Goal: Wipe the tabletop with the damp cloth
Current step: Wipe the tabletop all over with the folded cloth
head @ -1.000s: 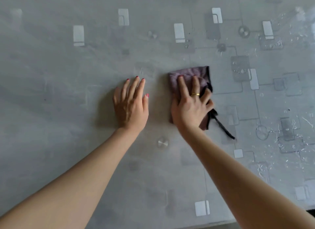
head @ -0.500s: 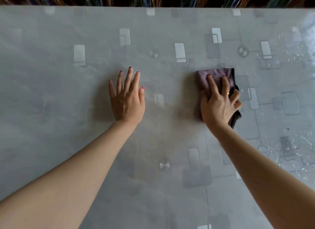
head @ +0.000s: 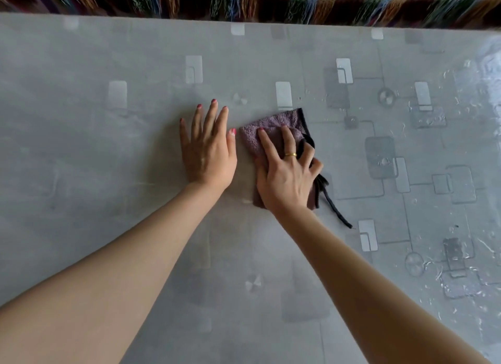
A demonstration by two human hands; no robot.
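Hands and cloth on the grey tabletop

Forearms enter from the lower corners of the frame and converge toward the middle. The left hand (head: 207,152) lies palm-down on the tabletop (head: 81,160), fingers straight and slightly spread, grasping nothing. Just to its right, the right hand (head: 288,174) presses flat on the purple cloth (head: 267,130), its fingers extended over the fabric, with a gold ring (head: 290,155) on one finger. The cloth sits a little right of the frame's centre, folded, with its black edging (head: 307,130) showing along the right side and a black strip (head: 337,212) trailing toward the lower right. Right of the cloth, the surface's printed squares and lines show glossy wet streaks (head: 461,271). At the top of the frame, beyond the table's far edge, hangs a multicoloured fringed fabric (head: 244,0).
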